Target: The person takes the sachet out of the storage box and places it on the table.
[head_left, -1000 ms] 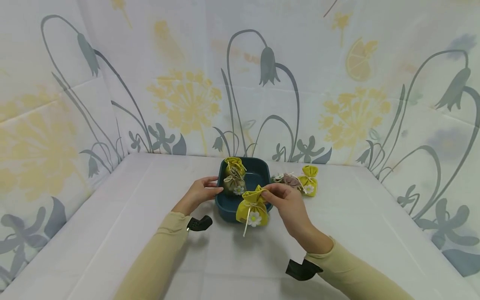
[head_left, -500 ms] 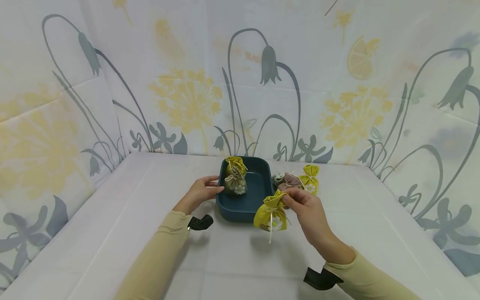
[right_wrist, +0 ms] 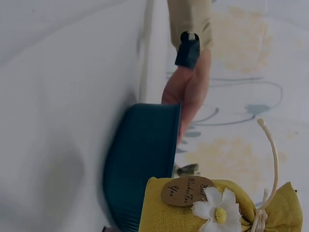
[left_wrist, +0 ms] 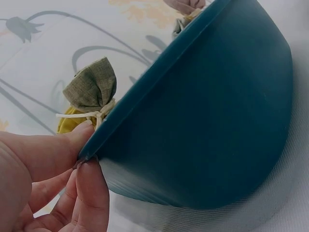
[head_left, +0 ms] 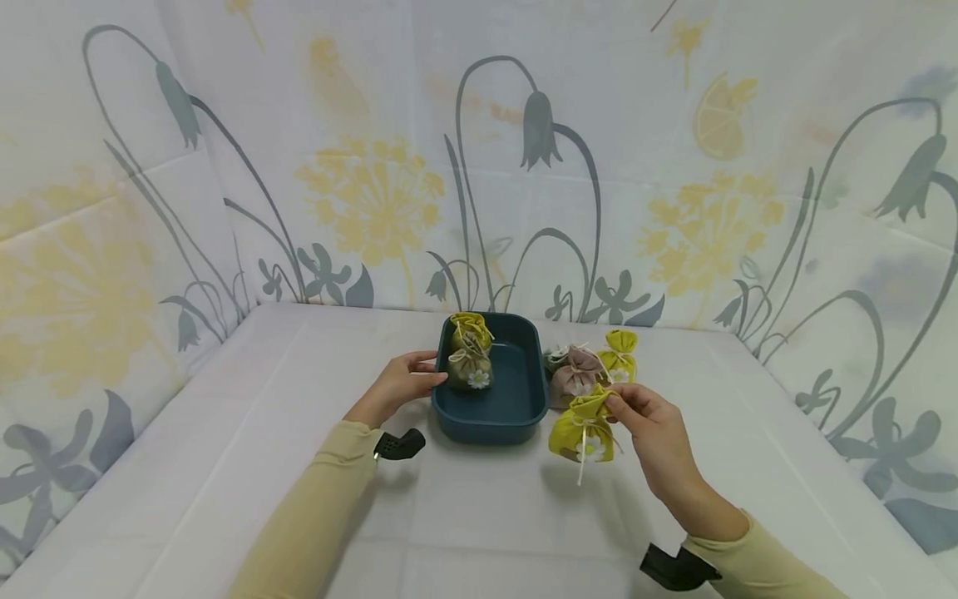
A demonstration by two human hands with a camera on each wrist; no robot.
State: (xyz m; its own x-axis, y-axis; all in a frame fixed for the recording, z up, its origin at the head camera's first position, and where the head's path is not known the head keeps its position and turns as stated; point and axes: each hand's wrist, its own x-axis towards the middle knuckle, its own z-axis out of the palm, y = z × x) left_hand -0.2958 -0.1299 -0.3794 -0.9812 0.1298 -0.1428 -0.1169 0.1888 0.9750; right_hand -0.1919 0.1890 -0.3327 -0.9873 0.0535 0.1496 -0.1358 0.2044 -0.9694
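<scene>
A dark blue plastic tub (head_left: 492, 428) stands on the table, and my left hand (head_left: 398, 384) pinches its left rim. In the left wrist view the thumb lies over the rim, with curled fingers (left_wrist: 91, 193) beneath. Inside the tub, along its left side, are an olive drawstring pouch (head_left: 470, 370) and a yellow pouch (head_left: 466, 321) behind it. My right hand (head_left: 659, 433) pinches the gathered neck of another yellow drawstring pouch (head_left: 572, 437), held above the table right of the tub. That pouch bears a white flower (right_wrist: 219, 212) and a brown tag (right_wrist: 186, 191) in the right wrist view.
Beside the tub's right wall lies a pinkish-brown pouch (head_left: 576, 370). A grey-green pouch (head_left: 555, 358), partly hidden, is behind it, and a yellow pouch (head_left: 619, 353) stands to its right. A flower-printed cloth (head_left: 374, 191) hangs behind the white table (head_left: 299, 349).
My right hand has carried the yellow pouch rightward, from in front of the tub to beyond its right front corner. The left hand and the tub have stayed in place.
</scene>
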